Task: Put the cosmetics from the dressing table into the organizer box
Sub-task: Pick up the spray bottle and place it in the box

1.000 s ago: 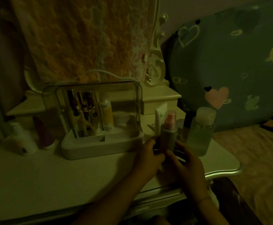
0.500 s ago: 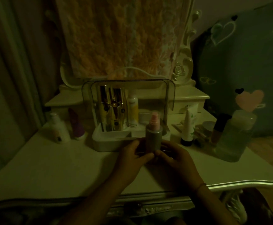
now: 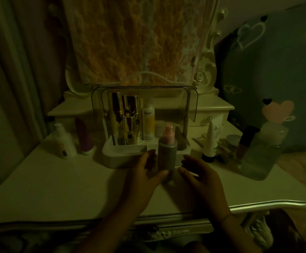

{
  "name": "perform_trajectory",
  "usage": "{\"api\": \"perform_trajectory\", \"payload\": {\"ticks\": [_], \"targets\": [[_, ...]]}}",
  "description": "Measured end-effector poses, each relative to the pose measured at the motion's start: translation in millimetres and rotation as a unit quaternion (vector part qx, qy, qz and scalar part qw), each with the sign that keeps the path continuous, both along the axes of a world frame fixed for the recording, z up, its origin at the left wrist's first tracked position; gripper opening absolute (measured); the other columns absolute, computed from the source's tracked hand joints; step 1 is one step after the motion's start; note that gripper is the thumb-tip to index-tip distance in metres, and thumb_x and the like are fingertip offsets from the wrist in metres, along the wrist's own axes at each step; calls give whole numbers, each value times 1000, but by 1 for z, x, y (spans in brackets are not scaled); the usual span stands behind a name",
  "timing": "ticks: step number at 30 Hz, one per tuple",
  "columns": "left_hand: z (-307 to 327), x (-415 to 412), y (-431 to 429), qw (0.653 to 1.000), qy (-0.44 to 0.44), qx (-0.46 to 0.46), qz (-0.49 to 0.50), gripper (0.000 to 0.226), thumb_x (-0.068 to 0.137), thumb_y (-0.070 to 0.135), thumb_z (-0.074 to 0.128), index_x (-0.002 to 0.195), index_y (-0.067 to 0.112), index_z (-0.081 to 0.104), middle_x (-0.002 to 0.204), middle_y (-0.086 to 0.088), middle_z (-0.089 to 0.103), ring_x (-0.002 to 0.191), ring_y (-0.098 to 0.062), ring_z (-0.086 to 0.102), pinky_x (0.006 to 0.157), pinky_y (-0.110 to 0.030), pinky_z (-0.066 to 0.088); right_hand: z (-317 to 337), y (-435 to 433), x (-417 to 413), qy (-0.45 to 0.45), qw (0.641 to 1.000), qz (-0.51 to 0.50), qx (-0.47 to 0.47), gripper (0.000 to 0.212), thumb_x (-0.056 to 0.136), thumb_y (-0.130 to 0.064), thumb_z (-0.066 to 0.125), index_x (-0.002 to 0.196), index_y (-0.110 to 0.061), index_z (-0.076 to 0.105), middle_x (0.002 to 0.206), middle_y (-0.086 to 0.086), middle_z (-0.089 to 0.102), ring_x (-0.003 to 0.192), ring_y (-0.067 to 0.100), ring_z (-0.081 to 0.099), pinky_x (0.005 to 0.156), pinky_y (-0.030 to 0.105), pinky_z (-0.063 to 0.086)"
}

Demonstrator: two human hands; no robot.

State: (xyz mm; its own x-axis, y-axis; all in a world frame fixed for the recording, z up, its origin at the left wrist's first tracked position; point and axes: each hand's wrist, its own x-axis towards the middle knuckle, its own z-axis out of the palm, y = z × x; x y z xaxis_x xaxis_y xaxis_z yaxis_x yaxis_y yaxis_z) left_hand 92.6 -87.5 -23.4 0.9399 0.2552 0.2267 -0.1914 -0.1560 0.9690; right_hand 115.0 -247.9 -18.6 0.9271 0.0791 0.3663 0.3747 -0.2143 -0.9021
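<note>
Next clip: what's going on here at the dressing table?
A person is tidying cosmetics into an organizer box. The left hand grips a grey spray bottle with a pink pump, upright just in front of the box. The right hand is open beside it, not touching. Gold tubes and a yellow bottle already stand inside the box; a white tube and a clear bottle wait on the table.

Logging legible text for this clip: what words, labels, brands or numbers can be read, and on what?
None can be read for certain.
Yellow-and-white bottle in the organizer box: a short word near its top, blurred.
Gold bottles: small dark round marks, too small.
White pump bottle: dark label patch, unreadable.
</note>
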Motion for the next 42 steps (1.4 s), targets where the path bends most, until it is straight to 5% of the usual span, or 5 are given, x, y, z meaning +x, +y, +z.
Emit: {"api": "perform_trajectory", "payload": {"ticks": [5,10,24,33,42], "targets": [[5,-22,-16,988,-97,51,105,45,71,22,75,102,47,54,104,15,64,96,-5,61,79,-29,51,8,-19,-6,-47,997,-67,12,31,77,-13,70,104,-26,60,94,-13,65,85,-7,63,69,2,47],[8,-39,-62,975,-170,131,51,34,73,43,69,103,44,55,103,21,60,94,4,57,77,-6,43,14,-57,-10,-87,983,-161,32,31,77,-26,68,107,-23,61,93,-17,64,82,-15,60,67,0,46],[22,27,-176,983,-73,117,-118,44,77,34,69,116,42,49,105,34,46,99,14,47,73,-5,42,-1,-153,6,-65,953,-288,63,35,75,-23,72,108,-21,58,96,4,63,81,6,60,58,9,46],[17,56,-201,985,27,68,-156,56,82,28,66,133,31,43,131,1,54,116,-13,53,94,-40,51,-8,-169,41,8,987,-146,60,62,75,-15,73,130,-21,46,127,3,57,113,17,56,92,31,49],[14,49,-191,988,28,38,-148,49,85,21,63,128,32,46,124,5,58,111,-11,56,92,-39,53,-5,-166,30,8,992,-96,82,50,76,-9,71,118,-29,53,113,-6,63,99,1,61,75,9,52]]}}
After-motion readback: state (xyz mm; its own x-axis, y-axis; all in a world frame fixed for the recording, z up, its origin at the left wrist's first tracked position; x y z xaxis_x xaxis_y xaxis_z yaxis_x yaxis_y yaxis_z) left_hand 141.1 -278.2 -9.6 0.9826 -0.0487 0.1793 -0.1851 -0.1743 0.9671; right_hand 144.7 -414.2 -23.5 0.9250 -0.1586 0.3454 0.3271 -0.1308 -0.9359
